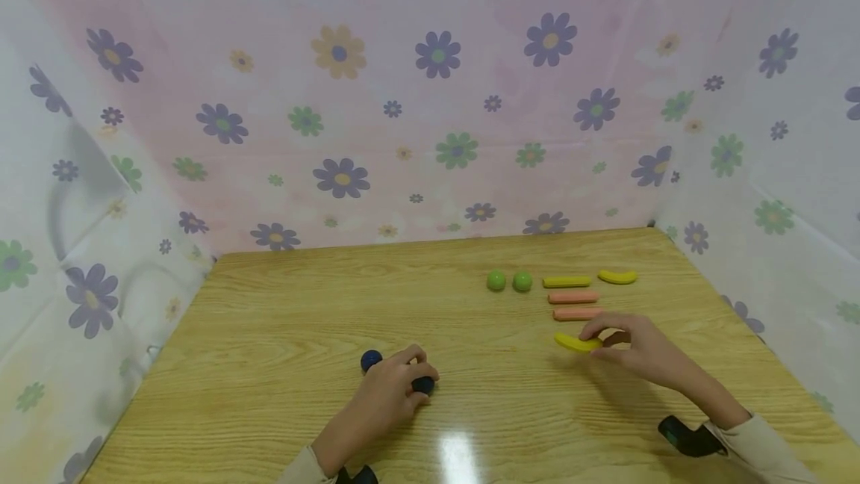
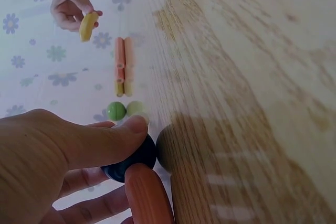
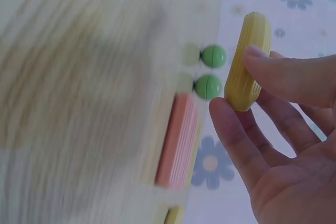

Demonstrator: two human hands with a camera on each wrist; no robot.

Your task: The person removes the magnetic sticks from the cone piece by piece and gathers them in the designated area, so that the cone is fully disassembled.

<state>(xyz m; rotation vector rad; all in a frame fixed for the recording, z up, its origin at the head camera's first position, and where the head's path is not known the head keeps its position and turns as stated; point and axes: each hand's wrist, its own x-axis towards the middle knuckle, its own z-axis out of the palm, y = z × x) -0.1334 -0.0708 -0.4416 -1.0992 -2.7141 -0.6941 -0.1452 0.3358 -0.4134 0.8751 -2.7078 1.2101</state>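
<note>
My left hand (image 1: 393, 387) is low over the table at front centre, its thumb and fingers curled around a dark blue ball (image 2: 137, 158). A salmon-orange ridged stick (image 2: 149, 198) lies right beside that ball in the left wrist view; the hand hides it in the head view. Just past the knuckles sits another dark blue ball (image 1: 371, 361). My right hand (image 1: 638, 349) pinches a yellow curved, ridged stick (image 3: 247, 66) between thumb and fingertips, above the wood on the right.
Beyond the right hand lie two pink sticks (image 1: 572, 297), a straight yellow stick (image 1: 566, 282) and a curved yellow one (image 1: 618, 276). Two green balls (image 1: 509, 281) sit to their left. Flowered cloth (image 1: 437, 133) walls in the back and sides of the wooden table (image 1: 302, 305).
</note>
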